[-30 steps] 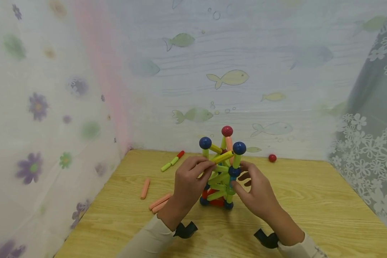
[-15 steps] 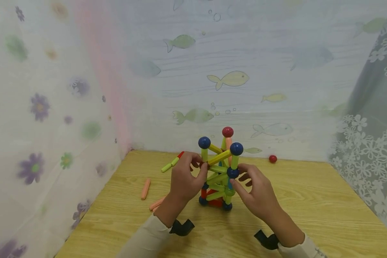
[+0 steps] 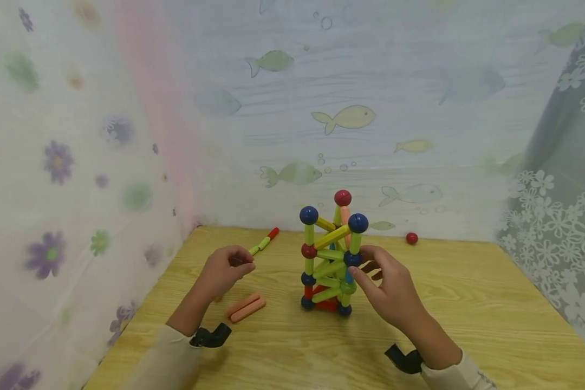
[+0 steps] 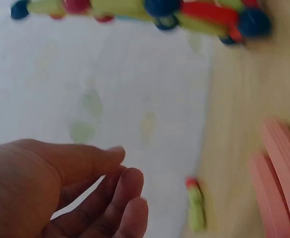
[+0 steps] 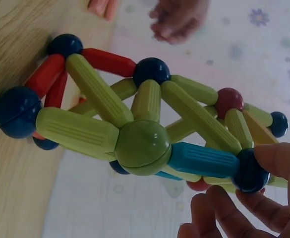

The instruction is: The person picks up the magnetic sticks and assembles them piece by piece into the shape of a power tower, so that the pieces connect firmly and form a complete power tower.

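Note:
A tower of magnetic sticks [image 3: 327, 294] and balls stands upright on the table, mostly green with red, blue and yellow parts. My right hand [image 3: 390, 284] is at its right side, with thumb and fingers pinching a dark blue ball [image 5: 249, 171] at the end of a blue stick [image 5: 203, 159]. A yellow stick [image 3: 332, 237] slants across the tower's upper front, from a red ball [image 3: 309, 251] up toward a blue ball [image 3: 358, 223]. Left of the tower, my left hand [image 3: 224, 272] hovers with fingers loosely curled and nothing between them.
Two orange sticks [image 3: 248, 311] lie side by side near my left wrist; another is mostly hidden beneath that hand. Farther back is a short row of green and red sticks [image 3: 265, 241]. A loose red ball [image 3: 411, 238] sits by the rear edge, near the fish-patterned curtain [image 3: 370, 162].
My left hand has let go of the yellow stick, which now spans the tower's front, and has moved left, away from the tower. My right hand stays at the tower.

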A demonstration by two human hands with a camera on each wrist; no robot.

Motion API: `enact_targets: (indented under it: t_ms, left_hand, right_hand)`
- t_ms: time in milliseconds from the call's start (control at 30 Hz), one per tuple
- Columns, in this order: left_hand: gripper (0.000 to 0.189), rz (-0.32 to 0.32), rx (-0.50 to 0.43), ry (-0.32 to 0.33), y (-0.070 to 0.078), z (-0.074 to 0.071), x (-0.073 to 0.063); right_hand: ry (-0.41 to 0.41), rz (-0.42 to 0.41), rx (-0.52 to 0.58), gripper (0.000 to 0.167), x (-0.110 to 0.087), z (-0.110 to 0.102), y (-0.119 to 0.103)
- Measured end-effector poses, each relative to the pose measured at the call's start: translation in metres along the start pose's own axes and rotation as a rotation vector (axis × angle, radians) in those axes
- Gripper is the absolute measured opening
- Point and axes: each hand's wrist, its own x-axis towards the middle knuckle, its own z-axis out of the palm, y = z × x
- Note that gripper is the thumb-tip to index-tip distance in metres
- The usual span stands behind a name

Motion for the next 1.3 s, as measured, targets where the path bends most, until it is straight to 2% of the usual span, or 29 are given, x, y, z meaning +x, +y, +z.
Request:
enact_targets:
  t_ms: [100,200,333,433,567,667,833,967,1033,1133,1200,1300]
  left_hand:
    - [0.015,-0.112,0.011,-0.006,-0.028,-0.009,0.002]
    - [0.019,-0.191,0.034,0.006,-0.047,-0.011,0.013]
    - [0.026,-0.241,0.043,0.015,-0.063,-0.006,0.039]
    - [0.03,-0.244,0.061,0.022,-0.071,0.001,0.06]
    - [0.034,-0.29,0.096,0.035,-0.078,0.01,0.078]
    - [0.032,-0.302,0.135,0.035,-0.078,0.011,0.084]
    - [0.024,-0.245,0.254,0.011,-0.074,0.011,0.088]
    - [0.037,-0.177,0.337,-0.058,-0.068,0.016,0.09]
    - [0.043,-0.134,0.355,-0.083,-0.061,0.021,0.09]
    - [0.025,-0.105,0.332,-0.102,-0.051,0.029,0.09]
    - [0.017,-0.111,0.324,-0.078,-0.045,0.033,0.09]
    - [0.022,-0.144,0.328,-0.048,-0.042,0.037,0.091]
  right_hand:
    - [-0.004,0.021,0.005,0.035,0.0,-0.002,0.001]
    - [-0.013,0.053,0.025,0.036,-0.001,-0.004,0.002]
    - [-0.021,0.075,0.054,0.036,-0.002,-0.004,0.002]
    - [-0.018,0.079,0.065,0.035,-0.002,-0.004,0.001]
    - [-0.022,0.078,0.072,0.035,-0.002,-0.002,0.0]
    - [-0.027,0.073,0.072,0.036,-0.002,0.001,0.0]
    - [-0.02,0.064,0.06,0.036,-0.001,0.002,-0.001]
    - [-0.023,0.065,0.058,0.037,0.0,0.0,-0.001]
    - [-0.027,0.074,0.059,0.037,0.0,0.0,-0.001]
    - [-0.032,0.082,0.059,0.038,0.0,-0.001,-0.001]
    - [-0.035,0.086,0.06,0.038,-0.001,0.0,0.0]
    - [-0.039,0.091,0.062,0.038,-0.001,0.0,0.001]
